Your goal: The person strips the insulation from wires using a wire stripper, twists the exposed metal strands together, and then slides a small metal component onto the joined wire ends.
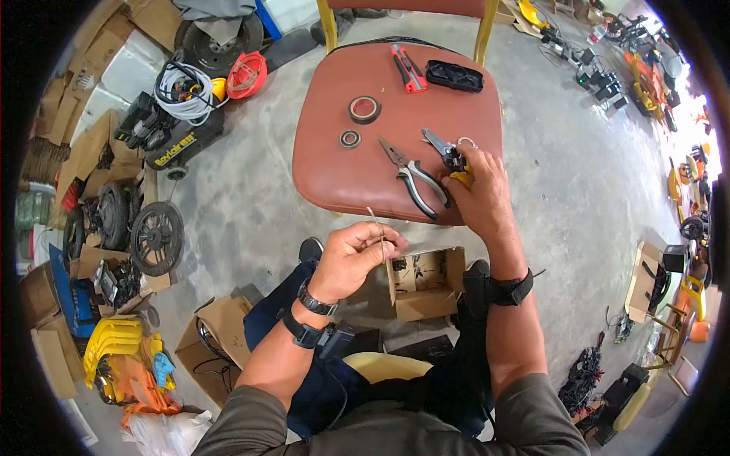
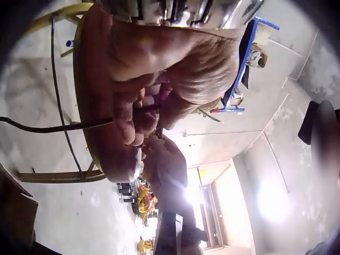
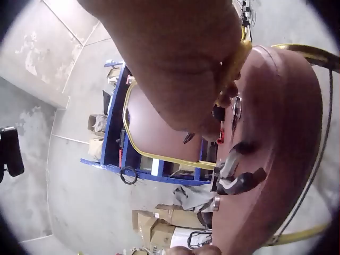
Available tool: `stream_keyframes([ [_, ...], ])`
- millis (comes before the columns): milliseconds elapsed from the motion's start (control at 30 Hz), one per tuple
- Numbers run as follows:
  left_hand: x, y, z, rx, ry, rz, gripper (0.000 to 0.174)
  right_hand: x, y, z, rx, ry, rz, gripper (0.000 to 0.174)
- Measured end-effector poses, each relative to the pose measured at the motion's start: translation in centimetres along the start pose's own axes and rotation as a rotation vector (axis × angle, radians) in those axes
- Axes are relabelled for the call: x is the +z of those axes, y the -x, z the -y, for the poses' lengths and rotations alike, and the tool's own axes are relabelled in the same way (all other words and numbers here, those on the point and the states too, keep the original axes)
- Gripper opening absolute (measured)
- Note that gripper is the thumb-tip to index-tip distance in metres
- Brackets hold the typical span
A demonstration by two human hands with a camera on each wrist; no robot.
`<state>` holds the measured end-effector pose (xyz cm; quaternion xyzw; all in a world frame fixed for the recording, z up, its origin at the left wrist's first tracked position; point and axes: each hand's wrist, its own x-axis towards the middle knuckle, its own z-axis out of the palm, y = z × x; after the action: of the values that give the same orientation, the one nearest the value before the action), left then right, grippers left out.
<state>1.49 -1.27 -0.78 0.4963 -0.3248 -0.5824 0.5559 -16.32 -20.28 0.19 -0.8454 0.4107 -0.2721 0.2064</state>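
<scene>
Between thumb and fingers my left hand (image 1: 351, 258) pinches a thin cable (image 2: 69, 126), just in front of the chair seat's near edge. One end of the cable sticks up above the fingers. My right hand (image 1: 484, 194), at the right side of the seat, grips the yellow handles (image 1: 462, 178) of wire strippers (image 1: 439, 142), whose grey head points away to the left. Beside them lie combination pliers (image 1: 403, 163) with black-and-grey handles, jaws pointing away. Farther back on the reddish-brown chair seat (image 1: 327, 99) are a tape roll (image 1: 365, 109), a smaller ring (image 1: 350, 139) and a red utility knife (image 1: 409, 70).
A black case (image 1: 454, 76) sits at the seat's back right. An open cardboard box (image 1: 427, 305) stands on the floor between the feet. Wheels (image 1: 157, 239), an air compressor (image 1: 186, 148) and cartons line the left; loose parts lie along the right.
</scene>
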Motion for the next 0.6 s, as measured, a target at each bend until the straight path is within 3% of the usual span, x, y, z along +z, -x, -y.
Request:
stream_keyframes([
  [167,-1.0,-0.8,-0.1,0.100,0.037,-0.025,0.026,0.5,-0.9,0.1,-0.081,0.083,-0.089,0.043],
  [267,-0.1,-1.1,-0.6,0.177,-0.082,-0.120,0.027,0.0,-1.5,0.7,-0.140,-0.067,-0.174,0.036],
  [367,-0.1,-1.3,0.2,0.266,-0.155,-0.217,0.026,-2.2,-1.2,3.6,0.273,-0.638,0.298,0.028],
  [400,0.1,-1.4,0.1,0.282,-0.180,-0.261,0.025,-2.0,-0.7,4.2,0.298,-0.902,0.363,0.026],
  [500,0.4,-1.6,-0.6,0.329,-0.287,-0.354,0.024,-1.4,0.6,4.7,0.087,-1.072,0.563,0.024],
  [600,0.8,-1.4,-0.9,0.351,-0.432,-0.378,0.021,-0.8,2.3,5.6,0.185,-1.027,0.511,0.021],
])
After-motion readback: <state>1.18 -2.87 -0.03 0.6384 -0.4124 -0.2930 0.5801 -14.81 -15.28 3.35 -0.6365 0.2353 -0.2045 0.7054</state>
